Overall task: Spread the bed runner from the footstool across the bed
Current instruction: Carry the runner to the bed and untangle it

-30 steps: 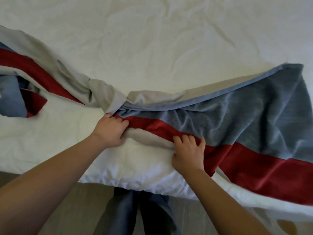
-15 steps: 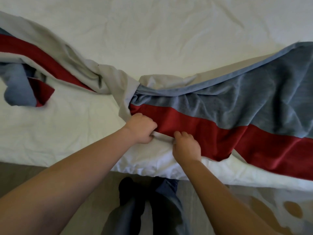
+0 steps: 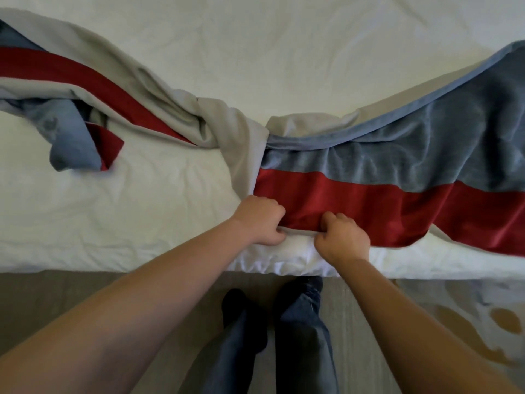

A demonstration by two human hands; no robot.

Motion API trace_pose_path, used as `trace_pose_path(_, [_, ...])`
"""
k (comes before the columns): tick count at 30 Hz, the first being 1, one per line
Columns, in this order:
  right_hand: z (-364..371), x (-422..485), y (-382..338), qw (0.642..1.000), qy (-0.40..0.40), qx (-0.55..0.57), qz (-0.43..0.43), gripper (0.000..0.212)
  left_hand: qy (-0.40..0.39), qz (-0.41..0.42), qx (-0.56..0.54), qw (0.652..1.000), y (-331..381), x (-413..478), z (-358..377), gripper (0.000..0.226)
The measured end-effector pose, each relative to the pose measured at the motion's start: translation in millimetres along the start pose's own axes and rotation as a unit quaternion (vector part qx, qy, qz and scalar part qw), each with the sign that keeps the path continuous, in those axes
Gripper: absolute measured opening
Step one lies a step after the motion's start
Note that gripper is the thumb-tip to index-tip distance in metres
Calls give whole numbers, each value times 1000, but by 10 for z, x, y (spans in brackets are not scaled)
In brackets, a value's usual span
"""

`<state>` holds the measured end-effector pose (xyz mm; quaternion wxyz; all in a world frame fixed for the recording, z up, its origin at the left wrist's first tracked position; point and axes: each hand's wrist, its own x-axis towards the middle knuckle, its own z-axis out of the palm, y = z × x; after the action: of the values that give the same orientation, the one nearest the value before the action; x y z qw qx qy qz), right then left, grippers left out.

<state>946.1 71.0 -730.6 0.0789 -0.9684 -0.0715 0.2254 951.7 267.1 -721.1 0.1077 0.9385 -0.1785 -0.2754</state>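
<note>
The bed runner (image 3: 383,172), blue-grey with a red band and a pale grey underside, lies across the white bed (image 3: 255,52). Its right half lies face up and fairly flat. It is twisted at the middle, and its left half shows the pale underside, with a bunched blue and red end at the far left. My left hand (image 3: 260,220) and my right hand (image 3: 341,240) sit side by side at the bed's near edge, both closed on the runner's red near hem. The footstool is out of sight.
The bed's near edge (image 3: 113,263) runs across the frame, with grey floor (image 3: 56,302) below it. My legs in dark jeans and dark socks (image 3: 272,336) stand against the bed. A pale patterned rug or cloth (image 3: 468,322) lies on the floor at lower right.
Both hands have drawn the red hem toward the bed's near edge and come closer together. The red band on the right now lies wider and flatter; the twist has shifted right.
</note>
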Motion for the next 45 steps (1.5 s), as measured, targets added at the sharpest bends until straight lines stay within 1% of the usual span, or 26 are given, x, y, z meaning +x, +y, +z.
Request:
trace_pose_path(3, [-167, 127, -30, 999, 40, 30, -4, 15, 31, -18, -50, 998, -20, 33, -92, 21])
trace_pose_path(5, [-282, 284, -82, 996, 76, 34, -24, 17, 83, -27, -70, 994, -58, 120, -204, 18])
trace_pose_path(7, [-399, 486, -136, 993, 106, 38, -47, 22, 159, -28, -81, 984, -109, 263, -349, 16])
trace_pose_path(9, [-509, 712, -187, 985, 142, 45, -84, 27, 229, -20, -43, 972, -163, 465, -521, 22])
trace_pose_path(11, [-623, 966, -248, 975, 178, 41, -130, 32, 263, -36, 25, 964, -252, 701, -723, 30])
trace_pose_path(13, [-725, 1239, -304, 968, 179, 16, -174, 34, 244, -72, 63, 965, -365, 922, -910, 35])
trace_pose_path(15, [-796, 1515, -334, 966, 148, -35, -208, 26, 189, -94, 51, 976, -473, 1128, -1048, 38])
trace_pose_path(17, [-831, 1782, -320, 962, 117, -76, -234, 18, 139, -83, 33, 986, -534, 1324, -1112, 31])
trace_pose_path(19, [-870, 2060, -251, 960, 106, -90, -242, 17, 113, -73, 53, 990, -562, 1517, -1133, 18])
trace_pose_path(21, [-944, 2299, -151, 960, 94, -81, -252, 29, 110, -75, 85, 987, -607, 1696, -1161, 12])
trace_pose_path(23, [-1006, 2442, -63, 954, 60, -67, -286, 45, 134, -81, 94, 983, -683, 1827, -1195, 12])
trace_pose_path(24, [-1024, 2489, -38, 946, 46, -73, -313, 48, 153, -85, 91, 980, -725, 1874, -1212, 12])
trace_pose_path(25, [-1043, 2537, -17, 939, 39, -86, -331, 46, 173, -92, 87, 977, -772, 1915, -1236, 13])
trace_pose_path(26, [-1071, 2612, 0, 939, 46, -93, -329, 40, 193, -103, 84, 972, -815, 1960, -1270, 15])
trace_pose_path(27, [-1113, 2725, 6, 947, 66, -87, -304, 33, 211, -120, 79, 967, -859, 2010, -1318, 16])
trace_pose_path(29, [-1203, 2987, 22, 969, 109, -35, -219, 24, 247, -166, 53, 953, -952, 2144, -1437, 17])
trace_pose_path(30, [-1223, 3113, 28, 977, 113, -7, -179, 21, 256, -187, 34, 948, -1006, 2222, -1496, 17])
trace_pose_path(31, [-1217, 3215, 19, 984, 103, 6, -145, 18, 251, -202, 14, 946, -1061, 2302, -1538, 16])
trace_pose_path(33, [-1142, 3347, -37, 993, 62, 1, -97, 14, 209, -220, -14, 953, -1146, 2432, -1547, 17])
trace_pose_path(35, [-1050, 3385, -109, 995, 55, -8, -77, 12, 174, -228, -39, 957, -1205, 2497, -1494, 19])
trace_pose_path(39, [-972, 3405, -125, 994, 81, -22, -74, 8, 180, -205, -74, 959, -1310, 2458, -1487, 23])
trace_pose_path(42, [-1007, 3403, -130, 996, 63, -25, -61, 8, 185, -178, -36, 966, -1448, 2305, -1578, 32])
trace_pose_path(45, [-1090, 3337, -216, 999, 43, -21, -21, 12, 168, -193, -17, 967, -1739, 2064, -1653, 33])
